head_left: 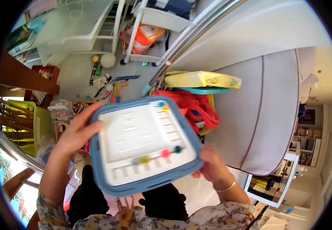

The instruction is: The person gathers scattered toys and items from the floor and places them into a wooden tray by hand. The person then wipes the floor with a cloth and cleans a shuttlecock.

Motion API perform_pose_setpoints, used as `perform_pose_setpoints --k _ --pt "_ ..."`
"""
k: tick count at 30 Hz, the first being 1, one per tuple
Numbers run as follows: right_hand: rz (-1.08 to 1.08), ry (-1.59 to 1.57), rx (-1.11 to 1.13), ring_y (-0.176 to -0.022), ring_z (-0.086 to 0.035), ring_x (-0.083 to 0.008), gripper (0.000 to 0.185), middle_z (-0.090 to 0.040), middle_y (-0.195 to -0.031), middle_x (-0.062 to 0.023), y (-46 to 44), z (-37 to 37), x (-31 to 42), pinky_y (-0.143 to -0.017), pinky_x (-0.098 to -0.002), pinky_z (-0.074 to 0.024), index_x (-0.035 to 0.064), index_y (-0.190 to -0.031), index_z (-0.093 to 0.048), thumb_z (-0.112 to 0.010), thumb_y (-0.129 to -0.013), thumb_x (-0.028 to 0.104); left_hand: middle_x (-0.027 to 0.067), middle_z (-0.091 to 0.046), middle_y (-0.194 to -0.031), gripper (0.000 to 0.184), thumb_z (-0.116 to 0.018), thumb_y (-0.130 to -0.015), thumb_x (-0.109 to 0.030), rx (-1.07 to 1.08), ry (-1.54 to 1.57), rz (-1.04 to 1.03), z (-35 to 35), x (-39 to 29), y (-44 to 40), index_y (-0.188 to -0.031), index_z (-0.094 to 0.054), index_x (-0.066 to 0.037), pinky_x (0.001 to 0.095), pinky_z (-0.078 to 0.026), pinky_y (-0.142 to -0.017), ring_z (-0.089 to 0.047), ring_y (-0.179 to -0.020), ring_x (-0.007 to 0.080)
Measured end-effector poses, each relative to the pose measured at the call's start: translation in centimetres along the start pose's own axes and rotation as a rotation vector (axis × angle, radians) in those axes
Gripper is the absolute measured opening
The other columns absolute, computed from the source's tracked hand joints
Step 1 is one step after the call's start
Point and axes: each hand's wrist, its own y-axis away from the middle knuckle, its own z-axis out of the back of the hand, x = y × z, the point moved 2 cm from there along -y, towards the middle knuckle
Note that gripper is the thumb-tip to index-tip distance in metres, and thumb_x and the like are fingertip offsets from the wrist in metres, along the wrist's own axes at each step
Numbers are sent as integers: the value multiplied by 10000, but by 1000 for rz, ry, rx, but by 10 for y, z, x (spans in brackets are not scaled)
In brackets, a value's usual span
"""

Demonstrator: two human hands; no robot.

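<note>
A square white board (129, 132) with a thick blue rim (100, 168) is held up, tilted, in front of me. Small coloured beads sit along its edges: a pink one (166, 153), a dark green one (177, 149), and yellow, grey, blue and orange ones. My left hand (75, 132) grips the rim at the upper left, its thumb on the front. At the lower right corner, my right hand (212, 163) closes around the rim, its fingers partly hidden behind. The board's underside is out of sight.
Just behind the board are a red bag (191, 105) and a yellow case (202, 79), beside a large grey padded panel (250, 115). Small toys (106, 86) are scattered on the floor. A white wheeled cart (162, 19) and a green bin (39, 128) stand further out.
</note>
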Motion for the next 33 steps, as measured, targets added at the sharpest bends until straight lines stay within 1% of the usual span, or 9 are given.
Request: perform_pose_setpoints --k 4,8,11,14,19,23,25,28,33 --pt "72 -210 -302 -496 -604 -126 504 -669 -712 -76 50 76 -2 -392 -195 -461 -20 -1070 -606 -494 -874 431 88 -449 -1403 561 -596 -942 -243 198 -27 39 -82 -57 -43 -1452 -387 -135 314 -369 -1037 -456 -1233 176" --pt "139 -323 -489 -465 -564 -139 388 -638 -660 -73 55 122 8 -374 -200 -414 35 -946 -604 -487 -893 402 108 -358 -1458 574 -591 -953 -311 235 6 27 -150 -65 -84 -1447 -386 -103 321 -368 -1041 -431 -1264 173" --pt "177 -306 -483 -439 -521 -137 359 -610 -620 -64 35 163 3 -363 -205 -382 52 -900 -590 -478 -898 394 260 -163 -1518 784 -639 -879 -484 223 -22 -172 -180 -55 -100 -1437 -355 -12 369 -381 -1050 -402 -1312 308" --pt "171 -308 -564 -418 -475 -117 373 -560 -569 -41 8 193 8 -347 -200 -344 67 -872 -581 -467 -904 421 267 -154 -1518 865 -684 -838 -496 252 -14 -167 -198 -68 -89 -1445 -322 3 386 -373 -1062 -366 -1338 329" --pt "131 -201 -506 -395 -375 -67 411 -439 -517 16 -25 218 25 -330 -175 -272 119 -844 -540 -466 -903 519 317 -181 -1489 1039 -772 -689 -579 206 -474 -409 -218 -65 -93 -1414 -341 28 447 -332 -1098 -301 -1356 465" --pt "144 -131 -537 -387 -378 -46 409 -465 -526 23 -49 226 57 -323 -167 -265 138 -816 -532 -500 -890 539 351 -296 -1423 888 -670 -791 -581 109 -520 -411 -232 -54 -121 -1369 -399 37 446 -392 -1046 -408 -1271 486" --pt "156 -118 -550 -385 -397 -52 415 -490 -533 16 -55 224 69 -321 -172 -272 142 -763 -533 -525 -880 540 328 -372 -1382 730 -558 -888 -537 67 -488 -260 -235 -54 -135 -1321 -442 39 462 -448 -973 -465 -1207 482" --pt "193 -81 -551 -379 -397 -39 408 -499 -542 26 -66 224 65 -315 -164 -269 149 -765 -542 -526 -875 543 286 -416 -1363 663 -482 -932 -516 61 -614 -268 -234 -45 -145 -1297 -455 37 474 -479 -917 -496 -1171 463" --pt "170 -88 -645 -421 -412 -44 440 -503 -577 49 -53 203 43 -356 -172 -298 157 -864 -576 -502 -882 590 236 -428 -1367 652 -510 -901 -560 39 -812 -397 -233 -19 -139 -1327 -469 -68 486 -439 -965 -482 -1194 428"
